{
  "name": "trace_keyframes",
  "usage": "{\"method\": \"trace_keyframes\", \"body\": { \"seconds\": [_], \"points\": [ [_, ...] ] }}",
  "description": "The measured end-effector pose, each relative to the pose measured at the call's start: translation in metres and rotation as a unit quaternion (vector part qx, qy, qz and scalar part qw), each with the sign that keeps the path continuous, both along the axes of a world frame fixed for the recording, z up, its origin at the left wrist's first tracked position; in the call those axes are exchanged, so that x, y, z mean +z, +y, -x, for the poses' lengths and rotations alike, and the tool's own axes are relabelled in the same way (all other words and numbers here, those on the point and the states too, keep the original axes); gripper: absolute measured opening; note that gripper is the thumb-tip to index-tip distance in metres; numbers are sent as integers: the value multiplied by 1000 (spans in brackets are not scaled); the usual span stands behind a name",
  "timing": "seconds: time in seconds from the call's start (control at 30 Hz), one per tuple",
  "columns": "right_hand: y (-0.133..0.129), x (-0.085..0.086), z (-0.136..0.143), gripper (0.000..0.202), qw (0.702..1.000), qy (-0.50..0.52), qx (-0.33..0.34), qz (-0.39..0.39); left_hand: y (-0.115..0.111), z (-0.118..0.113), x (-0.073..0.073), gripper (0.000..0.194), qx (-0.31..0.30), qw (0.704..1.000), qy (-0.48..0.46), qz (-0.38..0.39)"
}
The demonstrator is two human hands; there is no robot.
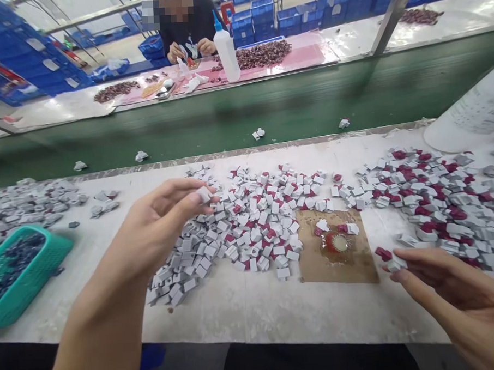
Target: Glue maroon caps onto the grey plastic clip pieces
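Observation:
My left hand (166, 216) is raised over the left side of a heap of small grey and maroon plastic parts (249, 228). Its thumb and fingers pinch a light grey block-shaped part (204, 194). At the right, my right hand (443, 285) grips a small grey and maroon plastic part (391, 259) between thumb and fingertips. Between the hands lies a brown cardboard square (316, 264), wet-looking around a small red-rimmed cap (337, 242) with pale contents. A few grey and maroon pieces (322, 225) rest at its far edge.
A teal basket (49, 248) of dark parts stands at the left. More grey and maroon parts (448, 198) spread at the right by a large white container (468, 110). Beyond runs a green conveyor belt (211, 118) carrying several pieces. A co-worker (189, 29) sits across, near a white bottle (227, 55).

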State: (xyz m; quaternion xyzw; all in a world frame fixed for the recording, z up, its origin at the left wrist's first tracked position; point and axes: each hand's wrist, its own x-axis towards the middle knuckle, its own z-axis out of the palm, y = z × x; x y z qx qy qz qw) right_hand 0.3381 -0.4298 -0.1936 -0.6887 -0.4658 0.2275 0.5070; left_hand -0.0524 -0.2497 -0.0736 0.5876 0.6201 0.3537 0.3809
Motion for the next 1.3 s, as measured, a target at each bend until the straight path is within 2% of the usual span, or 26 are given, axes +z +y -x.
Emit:
{"method": "trace_keyframes", "body": {
  "seconds": [0.1, 0.23, 0.33, 0.47, 0.57, 0.73, 0.87, 0.93, 1.0, 1.17, 1.3],
  "points": [
    [15, 15, 13, 16, 999, 9, 44, -23, -24, -22, -18, 36, -22, 996, -84, 38],
    [25, 23, 20, 28, 994, 22, 91, -48, -50, -49, -43, 45, -60, 985, -148, 66],
    [25, 21, 20, 28, 993, 30, 114, -30, -68, -66, -54, 36, -95, 988, -113, 53],
    [27, 18, 23, 24, 992, 21, 123, -27, -93, -82, -59, 12, -166, 982, -72, 49],
    [30, 18, 27, 23, 991, 9, 124, -40, -112, -86, -66, 8, -215, 974, -43, 53],
    [30, 15, 32, 24, 991, 10, 132, -31, -135, -80, -88, 31, -271, 961, -13, 58],
    [29, 15, 33, 24, 991, 4, 132, -29, -138, -79, -101, 34, -277, 961, -2, -18],
    [29, 16, 33, 24, 991, 4, 128, -31, -137, -82, -104, 35, -265, 963, 3, -47],
    [28, 18, 32, 24, 992, 13, 124, -31, -135, -86, -103, 33, -251, 967, -17, -37],
    [26, 21, 28, 23, 990, 82, 110, -25, -126, -103, -91, 19, -181, 968, -159, 74],
    [30, 21, 26, 19, 970, 230, 78, -15, -114, -118, -81, 19, -208, 925, -237, 210]
  ]
}}
